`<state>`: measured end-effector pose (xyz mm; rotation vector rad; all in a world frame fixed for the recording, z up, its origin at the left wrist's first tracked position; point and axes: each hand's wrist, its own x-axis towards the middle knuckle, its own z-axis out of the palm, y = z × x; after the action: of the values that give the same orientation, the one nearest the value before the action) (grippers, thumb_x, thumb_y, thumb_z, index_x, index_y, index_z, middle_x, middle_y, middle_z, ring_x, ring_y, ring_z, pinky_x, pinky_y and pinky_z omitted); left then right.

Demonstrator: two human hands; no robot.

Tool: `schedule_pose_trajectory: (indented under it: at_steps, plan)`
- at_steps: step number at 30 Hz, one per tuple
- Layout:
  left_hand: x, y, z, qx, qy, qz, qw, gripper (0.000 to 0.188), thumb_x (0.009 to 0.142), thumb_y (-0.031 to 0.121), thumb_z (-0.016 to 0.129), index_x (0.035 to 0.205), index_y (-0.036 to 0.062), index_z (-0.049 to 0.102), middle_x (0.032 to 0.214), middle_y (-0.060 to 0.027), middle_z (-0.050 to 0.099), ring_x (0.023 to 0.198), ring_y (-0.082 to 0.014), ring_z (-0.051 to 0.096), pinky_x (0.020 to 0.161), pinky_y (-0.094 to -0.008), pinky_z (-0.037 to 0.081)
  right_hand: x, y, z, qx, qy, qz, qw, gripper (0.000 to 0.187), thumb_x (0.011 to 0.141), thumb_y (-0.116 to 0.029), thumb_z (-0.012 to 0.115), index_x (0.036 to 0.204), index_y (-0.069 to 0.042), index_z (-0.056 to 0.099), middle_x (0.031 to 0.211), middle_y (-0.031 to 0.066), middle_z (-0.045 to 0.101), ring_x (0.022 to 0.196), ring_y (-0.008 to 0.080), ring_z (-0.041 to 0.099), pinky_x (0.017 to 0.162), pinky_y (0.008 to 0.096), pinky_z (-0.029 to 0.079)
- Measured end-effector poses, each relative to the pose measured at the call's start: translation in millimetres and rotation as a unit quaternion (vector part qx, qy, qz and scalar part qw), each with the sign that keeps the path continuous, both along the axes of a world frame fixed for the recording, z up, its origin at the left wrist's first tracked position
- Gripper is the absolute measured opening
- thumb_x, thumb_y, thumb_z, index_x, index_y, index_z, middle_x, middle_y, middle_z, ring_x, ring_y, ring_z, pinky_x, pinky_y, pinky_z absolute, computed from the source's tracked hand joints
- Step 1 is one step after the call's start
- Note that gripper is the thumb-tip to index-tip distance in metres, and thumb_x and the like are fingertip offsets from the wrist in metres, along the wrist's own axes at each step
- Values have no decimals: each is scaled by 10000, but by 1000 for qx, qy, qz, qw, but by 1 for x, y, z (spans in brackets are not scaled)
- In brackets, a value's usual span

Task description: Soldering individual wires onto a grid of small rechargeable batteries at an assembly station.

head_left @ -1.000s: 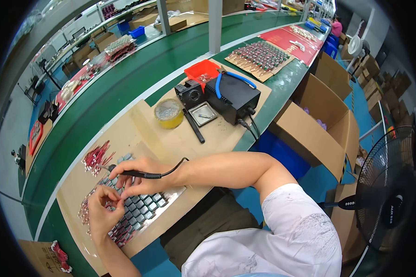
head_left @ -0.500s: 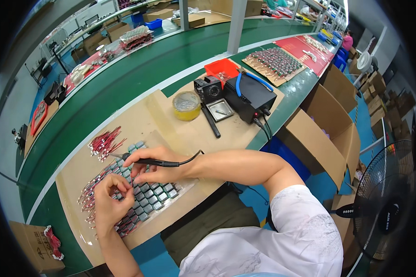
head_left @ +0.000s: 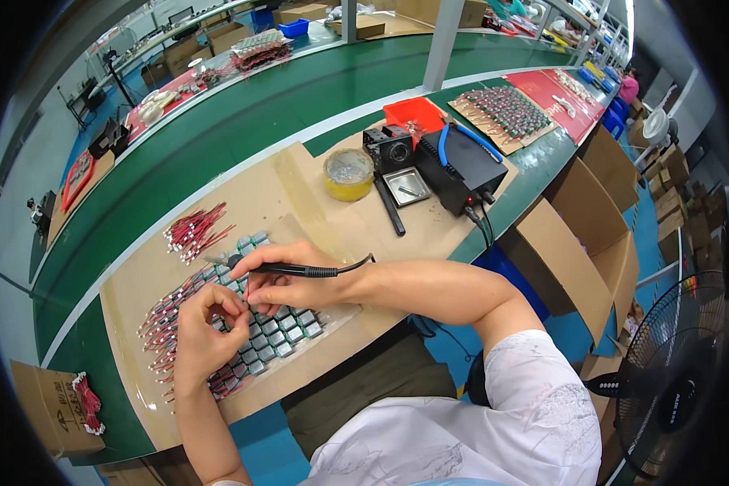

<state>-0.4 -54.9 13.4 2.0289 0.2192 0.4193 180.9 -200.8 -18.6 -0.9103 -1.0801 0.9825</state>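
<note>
My right hand [head_left: 287, 283] is closed around a soldering iron [head_left: 296, 270] whose metal tip points left, away from the fingers. Its thumb and fingertips also pinch a thin red strand beside my left fingertips. My left hand [head_left: 201, 336] is closed in a pinch; what sits between its fingertips is too small to make out. Beneath both hands lie rows of small grey square modules [head_left: 269, 338] with green edges. Red wires [head_left: 158, 340] with white ends stick out along their left side. A loose bundle of red wires [head_left: 196, 231] lies beyond the hands.
On the cardboard sheet [head_left: 255, 190] are a yellow tape roll [head_left: 349, 191] and a soldering station [head_left: 454, 174] with blue-handled pliers [head_left: 471, 144] on top. Behind it sits a red tray [head_left: 413, 113]. A carton [head_left: 571, 251] and a fan [head_left: 676, 381] stand to the right.
The whole view has shifted, so the bench things appear farther right and a little higher. Both hands keep nearly the same pose over the modules, the soldering iron still in my right hand.
</note>
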Motion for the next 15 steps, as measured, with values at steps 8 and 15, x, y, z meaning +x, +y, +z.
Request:
schedule_pose_trajectory:
  at_steps: [8,15]
  plan:
    - [1,-6,1,-34,-35,-4,999,284,750,-168,681,852,40,516,881,-64,620,825,-138,602,769,-272,511,2,-1,4,38,-118,-36,992,437,889,17,757,1311,-19,649,988,79,709,901,118,684,806,264,582]
    - [1,0,-1,-68,-93,17,993,302,755,-181,694,887,30,522,913,-82,632,843,-138,618,786,-288,530,4,1,-5,33,-107,-31,993,391,949,-39,749,1325,-46,640,962,57,745,782,64,683,667,219,536]
